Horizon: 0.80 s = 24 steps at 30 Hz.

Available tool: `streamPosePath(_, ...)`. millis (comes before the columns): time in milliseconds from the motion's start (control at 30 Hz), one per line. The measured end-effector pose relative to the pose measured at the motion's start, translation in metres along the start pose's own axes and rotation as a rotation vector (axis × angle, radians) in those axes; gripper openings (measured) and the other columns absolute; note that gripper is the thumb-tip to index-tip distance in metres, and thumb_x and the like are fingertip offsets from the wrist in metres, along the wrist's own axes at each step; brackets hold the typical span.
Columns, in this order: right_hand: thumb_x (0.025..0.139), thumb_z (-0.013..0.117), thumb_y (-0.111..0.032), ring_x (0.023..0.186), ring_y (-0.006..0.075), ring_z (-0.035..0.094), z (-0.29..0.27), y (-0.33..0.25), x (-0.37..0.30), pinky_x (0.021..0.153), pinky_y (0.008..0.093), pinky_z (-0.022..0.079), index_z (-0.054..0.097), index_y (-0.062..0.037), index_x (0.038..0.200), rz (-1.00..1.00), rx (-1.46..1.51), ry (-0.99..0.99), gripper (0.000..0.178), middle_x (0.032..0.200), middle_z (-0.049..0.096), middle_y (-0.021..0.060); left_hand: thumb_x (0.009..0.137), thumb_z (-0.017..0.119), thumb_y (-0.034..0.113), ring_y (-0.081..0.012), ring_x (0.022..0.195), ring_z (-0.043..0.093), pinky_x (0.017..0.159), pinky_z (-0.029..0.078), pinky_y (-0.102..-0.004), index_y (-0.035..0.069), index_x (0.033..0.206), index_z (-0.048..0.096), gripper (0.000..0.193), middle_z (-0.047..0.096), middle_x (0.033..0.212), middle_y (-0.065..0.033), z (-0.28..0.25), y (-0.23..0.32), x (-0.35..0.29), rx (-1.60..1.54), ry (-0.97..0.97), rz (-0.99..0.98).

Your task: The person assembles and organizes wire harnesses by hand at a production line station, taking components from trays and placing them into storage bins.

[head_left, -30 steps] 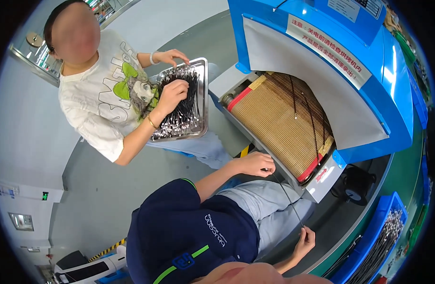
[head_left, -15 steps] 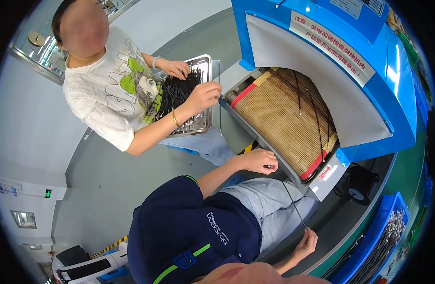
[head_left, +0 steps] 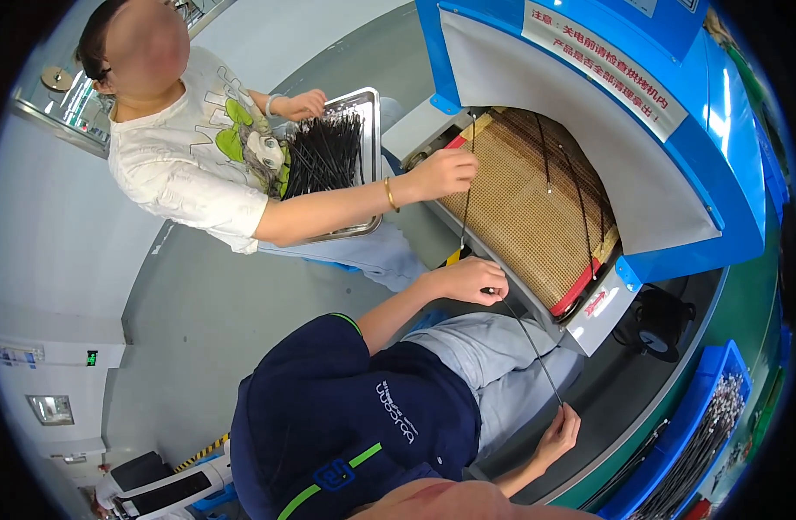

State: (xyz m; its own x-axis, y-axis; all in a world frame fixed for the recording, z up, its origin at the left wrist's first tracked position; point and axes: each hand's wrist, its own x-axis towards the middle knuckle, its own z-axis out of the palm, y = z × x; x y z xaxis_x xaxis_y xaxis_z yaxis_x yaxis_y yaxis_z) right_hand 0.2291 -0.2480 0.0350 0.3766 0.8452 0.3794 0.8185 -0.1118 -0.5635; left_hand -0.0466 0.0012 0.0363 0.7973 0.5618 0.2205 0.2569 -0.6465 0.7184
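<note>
A thin black cable stretches in a straight slant between my hands, in front of the oven conveyor's end. My left hand is closed on its upper end, close to the conveyor's metal edge. Lower right, my right hand pinches the other end between thumb and fingers. Cables lie on the brown mesh belt, which runs out of the blue machine. A co-worker's hand holds another black cable over the belt's near left corner.
The co-worker has a metal tray of black cables on the lap. A blue bin full of cables stands at lower right. A round black device sits beside the conveyor. A grey curtain hangs over the machine's opening.
The co-worker's hand has carried a cable rightward from beside the tray to over the belt; the other hand has lifted off the tray's cables. My hands keep the same cable, nearly still.
</note>
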Motion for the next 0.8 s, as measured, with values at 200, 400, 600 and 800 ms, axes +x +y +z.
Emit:
streamPosePath(200, 0.081, 0.063, 0.001, 0.066, 0.0214, 0.058, -0.003, 0.002, -0.004, 0.057, 0.0283, 0.045, 0.063, 0.0007, 0.088, 0.175, 0.052, -0.054, 0.008, 0.077, 0.061, 0.0118, 0.076, 0.061, 0.014, -0.0197, 0.074, 0.056, 0.064, 0.045, -0.0323, 0.009, 0.076, 0.058, 0.006, 0.057, 0.072, -0.0014, -0.007, 0.007, 0.000, -0.011, -0.002, 0.001)
streamPosePath(400, 0.076, 0.067, 0.002, 0.064, 0.0161, 0.057, -0.004, -0.004, 0.009, 0.059, 0.0253, 0.045, 0.064, 0.0010, 0.082, 0.132, 0.237, 0.005, 0.006, 0.074, 0.062, 0.0097, 0.073, 0.063, 0.015, -0.0200, 0.072, 0.058, 0.065, 0.048, -0.0318, 0.011, 0.077, 0.062, 0.006, 0.060, 0.073, -0.0025, -0.013, 0.004, 0.005, 0.040, 0.081, 0.025)
streamPosePath(600, 0.074, 0.070, -0.002, 0.056, 0.0155, 0.054, -0.005, -0.018, 0.023, 0.052, 0.0258, 0.042, 0.062, 0.0002, 0.078, 0.221, 0.266, -0.129, 0.009, 0.068, 0.059, 0.0085, 0.072, 0.065, 0.006, -0.0186, 0.070, 0.058, 0.063, 0.047, -0.0304, 0.007, 0.077, 0.061, 0.007, 0.060, 0.073, -0.0034, -0.031, 0.006, 0.008, 0.081, 0.062, -0.034)
streamPosePath(800, 0.075, 0.070, -0.003, 0.055, 0.0144, 0.053, -0.005, -0.022, 0.027, 0.050, 0.0253, 0.042, 0.063, -0.0012, 0.077, 0.205, 0.259, -0.077, 0.007, 0.068, 0.060, 0.0066, 0.070, 0.065, 0.001, -0.0189, 0.069, 0.056, 0.063, 0.046, -0.0292, 0.003, 0.077, 0.060, 0.009, 0.060, 0.073, -0.0047, -0.030, 0.005, 0.010, 0.046, 0.069, -0.030)
